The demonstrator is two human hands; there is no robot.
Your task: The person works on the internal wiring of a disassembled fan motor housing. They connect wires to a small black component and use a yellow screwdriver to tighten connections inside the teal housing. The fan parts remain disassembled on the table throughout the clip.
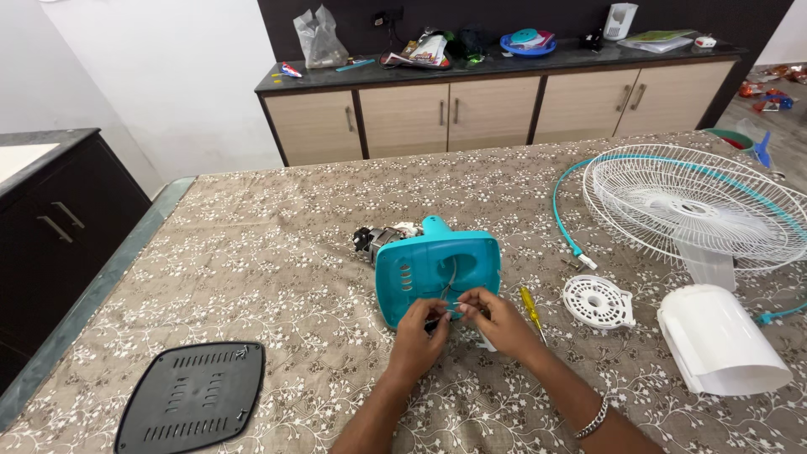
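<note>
Centrally, thin wires were pinched at the turquoise fan housing (437,273) on the patterned tablecloth (277,252)

The wires (450,294) were gripped by the fingertips of both the left hand (418,334) and right hand (498,319), at the housing's near edge; a yellow screwdriver (531,309) was laid just right, with a white grille (698,206) and black plate (193,395) well apart
</note>
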